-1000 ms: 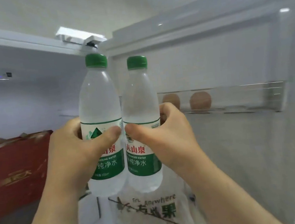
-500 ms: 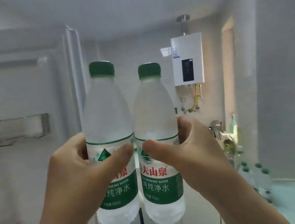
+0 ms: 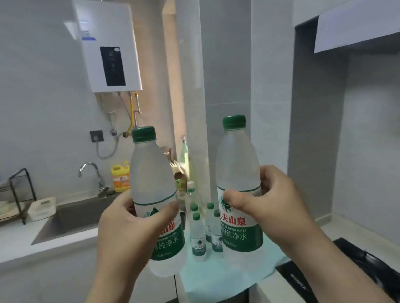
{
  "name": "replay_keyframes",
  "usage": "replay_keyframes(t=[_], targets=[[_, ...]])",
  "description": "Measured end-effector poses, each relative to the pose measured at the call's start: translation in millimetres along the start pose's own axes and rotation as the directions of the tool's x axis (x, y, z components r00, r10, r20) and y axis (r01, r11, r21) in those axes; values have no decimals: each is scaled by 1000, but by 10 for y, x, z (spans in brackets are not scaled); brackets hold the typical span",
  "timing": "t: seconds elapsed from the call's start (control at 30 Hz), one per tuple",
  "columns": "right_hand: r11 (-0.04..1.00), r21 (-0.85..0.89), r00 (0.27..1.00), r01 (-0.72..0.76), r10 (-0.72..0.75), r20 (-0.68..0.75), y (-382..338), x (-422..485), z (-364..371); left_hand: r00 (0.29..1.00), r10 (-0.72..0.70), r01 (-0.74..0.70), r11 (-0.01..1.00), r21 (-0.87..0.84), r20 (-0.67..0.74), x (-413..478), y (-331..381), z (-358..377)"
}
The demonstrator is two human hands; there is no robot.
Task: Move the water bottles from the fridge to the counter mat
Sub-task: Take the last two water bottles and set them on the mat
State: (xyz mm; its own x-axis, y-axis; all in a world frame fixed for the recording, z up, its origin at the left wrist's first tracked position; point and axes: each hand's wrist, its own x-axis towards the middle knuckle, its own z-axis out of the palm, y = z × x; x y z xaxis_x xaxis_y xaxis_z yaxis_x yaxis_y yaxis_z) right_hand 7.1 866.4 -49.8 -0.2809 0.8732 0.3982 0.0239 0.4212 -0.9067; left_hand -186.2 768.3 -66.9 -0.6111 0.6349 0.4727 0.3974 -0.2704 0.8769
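Two water bottles are held up in front of the camera, both upright with green caps. The left hand [image 3: 130,231] is wrapped around the left bottle [image 3: 155,196] at label height, thumb pressed across the front. The right hand [image 3: 272,207] is clamped on the right bottle [image 3: 239,184] the same way. A clear gap is left between the two bottles, so they're apart, not touching.

Through that gap, at about 12 o'clock from the hands, a pale teal counter mat [image 3: 233,277] can be seen spread over a corner of the white counter [image 3: 12,245]. A handful of small capped bottles [image 3: 198,236] are already stood on its far part, close together. The nearer part of the mat is left bare, and its front edge hangs over the counter edge. A black cooktop [image 3: 337,275] sits just beside the mat's edge at roughly 4 o'clock.

At 10 o'clock a steel sink [image 3: 77,217] is set into the counter, with a chrome faucet [image 3: 91,173], a yellow detergent jug [image 3: 120,176] behind it and a dish rack [image 3: 2,198] further out at 9. A white water heater [image 3: 109,47] is mounted on the grey tiled wall at 11. A range hood [image 3: 364,25] juts out at 2 o'clock, over the cooktop side.
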Motion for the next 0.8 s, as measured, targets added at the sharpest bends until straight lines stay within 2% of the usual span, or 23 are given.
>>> replay_keyframes(t=[0.17, 0.3, 0.47, 0.67, 0.8], targets=[[991, -68, 990, -112, 105, -93, 843, 689, -66, 993, -105, 103, 994, 41, 57, 610, -830, 646], [961, -150, 968, -233, 214, -129, 1713, 1166, -53, 965, -232, 212, 965, 154, 126, 863, -1662, 1223], [906, -243, 936, -347, 349, -35, 2884, 1653, 111, 903, -412, 365, 886, 284, 124, 1035, -2698, 1811], [869, -315, 903, -380, 423, 78, 4009, 2001, 412, 873, -482, 435, 839, 326, 76, 1135, -3686, 2258], [856, -316, 885, -409, 457, 91, 4529, 2049, 596, 864, -503, 459, 807, 370, 26, 1126, -4157, 2380]])
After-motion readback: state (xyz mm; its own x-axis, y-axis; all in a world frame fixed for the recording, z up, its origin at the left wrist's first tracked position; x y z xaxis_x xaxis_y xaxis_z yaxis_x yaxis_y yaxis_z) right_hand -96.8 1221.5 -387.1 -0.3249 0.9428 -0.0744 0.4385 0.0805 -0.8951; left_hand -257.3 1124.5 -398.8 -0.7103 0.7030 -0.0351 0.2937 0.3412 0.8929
